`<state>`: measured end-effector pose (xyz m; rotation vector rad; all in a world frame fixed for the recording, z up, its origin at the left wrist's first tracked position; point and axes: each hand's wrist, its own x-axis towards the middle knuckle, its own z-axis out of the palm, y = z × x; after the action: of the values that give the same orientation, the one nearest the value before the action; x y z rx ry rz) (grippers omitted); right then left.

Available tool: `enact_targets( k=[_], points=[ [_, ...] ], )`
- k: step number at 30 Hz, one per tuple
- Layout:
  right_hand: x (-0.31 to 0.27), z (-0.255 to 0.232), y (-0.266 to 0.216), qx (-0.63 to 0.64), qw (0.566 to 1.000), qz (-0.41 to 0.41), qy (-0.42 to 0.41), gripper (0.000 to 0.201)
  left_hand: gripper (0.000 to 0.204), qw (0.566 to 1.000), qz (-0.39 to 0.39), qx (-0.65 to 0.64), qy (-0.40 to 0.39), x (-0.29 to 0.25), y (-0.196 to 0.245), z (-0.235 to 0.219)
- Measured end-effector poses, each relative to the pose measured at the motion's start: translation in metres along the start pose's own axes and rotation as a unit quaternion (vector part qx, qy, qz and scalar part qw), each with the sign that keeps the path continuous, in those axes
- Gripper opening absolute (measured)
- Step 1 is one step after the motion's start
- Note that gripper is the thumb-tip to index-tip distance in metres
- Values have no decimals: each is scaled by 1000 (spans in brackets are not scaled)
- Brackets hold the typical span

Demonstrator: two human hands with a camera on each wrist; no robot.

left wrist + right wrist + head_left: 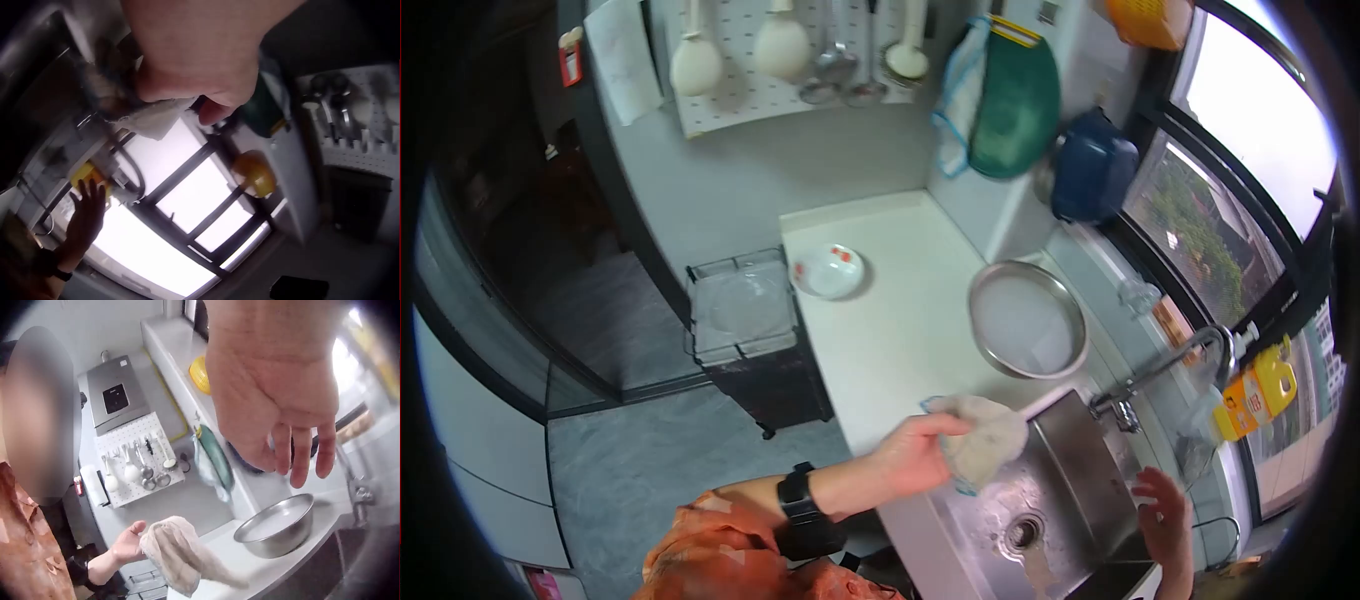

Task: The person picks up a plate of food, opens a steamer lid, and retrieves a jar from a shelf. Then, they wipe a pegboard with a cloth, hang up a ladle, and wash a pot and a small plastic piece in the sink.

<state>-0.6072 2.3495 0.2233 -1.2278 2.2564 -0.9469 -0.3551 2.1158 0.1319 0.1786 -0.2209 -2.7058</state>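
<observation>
Over the near edge of the sink point(1080, 450), my left hand point(900, 460) grips a damp-looking off-white cloth point(988, 445) between thumb and fingers. In the right wrist view the cloth point(175, 547) hangs down from that hand in loose folds. My right hand point(1165, 520) is held up at the sink's right side, holding nothing. Its fingers point(301, 456) are extended and slightly bent in the right wrist view. A round steel basin point(284, 539) with cloudy whitish liquid stands on the counter beyond the sink.
A curved faucet point(1165, 365) rises behind the sink, beside a yellow jug point(1260, 390) on the sill. A white bowl with red marks point(830, 272) sits on the counter point(900, 300). Ladles hang from a pegboard point(740, 100). A lidded black-framed bin point(750, 320) stands left of the counter.
</observation>
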Motion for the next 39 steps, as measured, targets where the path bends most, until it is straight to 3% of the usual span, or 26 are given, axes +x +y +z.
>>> enact_targets(
  k=[5,7,9,10,15,19,21,23,25,30,32,33,35,39],
  points=[
    [12,105,-78,-3,997,-7,-73,54,48,989,135,32,-46,-99,131,-16],
    [16,157,-91,49,995,-38,-80,54,48,985,155,42,-67,-131,181,-28],
    [25,202,-102,156,978,-9,-139,51,49,965,249,68,-42,-161,224,-28],
    [29,222,-115,187,971,7,-147,50,49,965,252,63,-45,-175,243,-28],
    [42,299,-146,245,944,35,-218,43,42,890,443,96,-40,-210,325,-19],
    [51,315,-159,232,944,50,-231,40,36,833,537,125,-53,-197,369,3],
    [57,318,-165,249,942,22,-223,37,34,775,597,199,-63,-187,387,27],
    [65,328,-142,243,945,-26,-217,37,34,758,612,215,-76,-174,408,55],
    [68,329,-141,204,944,-11,-257,47,34,749,619,217,-91,-160,429,79],
    [49,318,-167,205,956,5,-208,45,46,700,631,318,-101,-127,483,157],
    [42,318,-166,207,963,16,-172,46,54,625,636,453,7,-126,503,192],
    [37,320,-170,208,965,14,-161,46,54,627,635,452,-4,-117,522,212],
    [27,326,-181,213,965,46,-144,45,59,556,665,498,-12,-103,553,243],
    [22,343,-191,242,962,44,-119,45,58,524,658,540,-8,-108,558,244]
  ],
)
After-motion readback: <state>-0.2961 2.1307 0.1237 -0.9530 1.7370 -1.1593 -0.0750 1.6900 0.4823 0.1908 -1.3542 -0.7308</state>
